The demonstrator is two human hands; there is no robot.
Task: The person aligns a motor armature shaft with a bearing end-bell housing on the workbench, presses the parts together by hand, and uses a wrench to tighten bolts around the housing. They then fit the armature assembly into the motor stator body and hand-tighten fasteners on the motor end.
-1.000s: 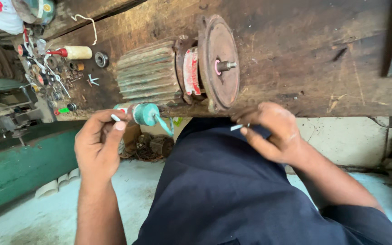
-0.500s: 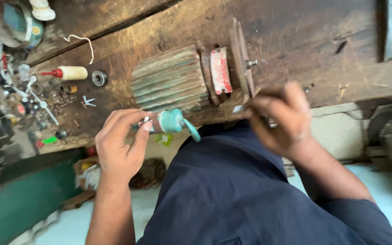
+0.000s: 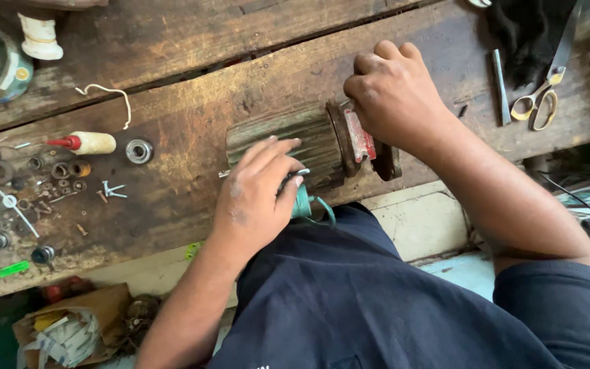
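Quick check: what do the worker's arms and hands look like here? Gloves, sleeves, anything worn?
Both hands are bare: no gloves, rings or watch visible on the left hand or right hand. Forearms are uncovered. A dark navy short sleeve covers the right upper arm; the left sleeve is out of view.

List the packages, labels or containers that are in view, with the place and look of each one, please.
Small bottle: lying on the wooden workbench, left of the left hand; cream body, red pointed cap.
Brown paper bag: below the bench edge, bottom left; crumpled, open, holding white and yellow paper packets.
No screens or signs show.
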